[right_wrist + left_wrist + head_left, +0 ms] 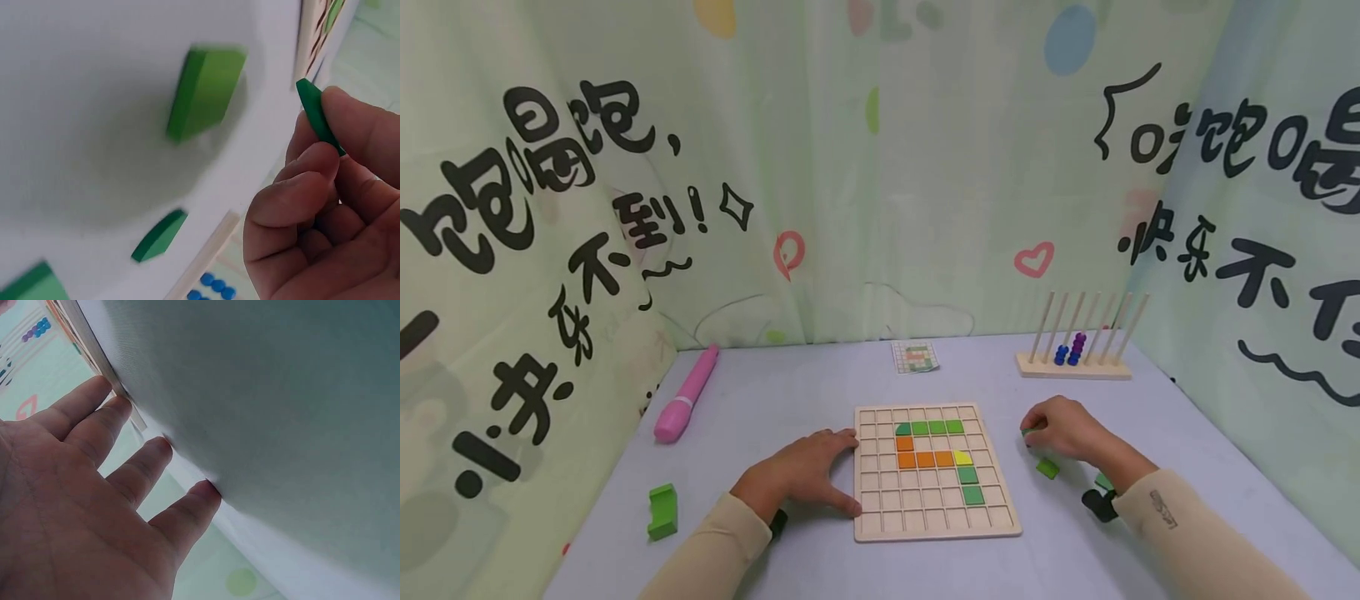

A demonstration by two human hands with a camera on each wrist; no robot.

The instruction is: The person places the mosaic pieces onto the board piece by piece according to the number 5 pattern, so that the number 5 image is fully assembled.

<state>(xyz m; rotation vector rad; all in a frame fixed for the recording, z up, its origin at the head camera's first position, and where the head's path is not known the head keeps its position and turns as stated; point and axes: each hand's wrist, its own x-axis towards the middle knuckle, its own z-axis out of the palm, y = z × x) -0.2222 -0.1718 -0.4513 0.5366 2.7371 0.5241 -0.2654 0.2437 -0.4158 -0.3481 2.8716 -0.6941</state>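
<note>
A wooden grid board (910, 523) lies on the table with orange, yellow and green tiles in some of its cells. My left hand (808, 472) is spread against the board's left side, fingertips and thumb touching its edge. In the left wrist view the fingers (147, 469) look straight and the palm holds nothing. Right of the board, my right hand (1063, 429) pinches a dark green tile (317, 115) between thumb and fingers. Below it on the table lie a light green tile (209, 94), a dark green curved-edge tile (161, 236) and another green tile (37, 287), partly cut off.
At the back right stands a wooden bead rack (1075, 371) with upright pegs and blue and purple beads. A small patterned card (915, 357) lies behind the board. To the left are a pink wand-shaped object (688, 396) and a green notched block (662, 512). Printed curtains surround the table.
</note>
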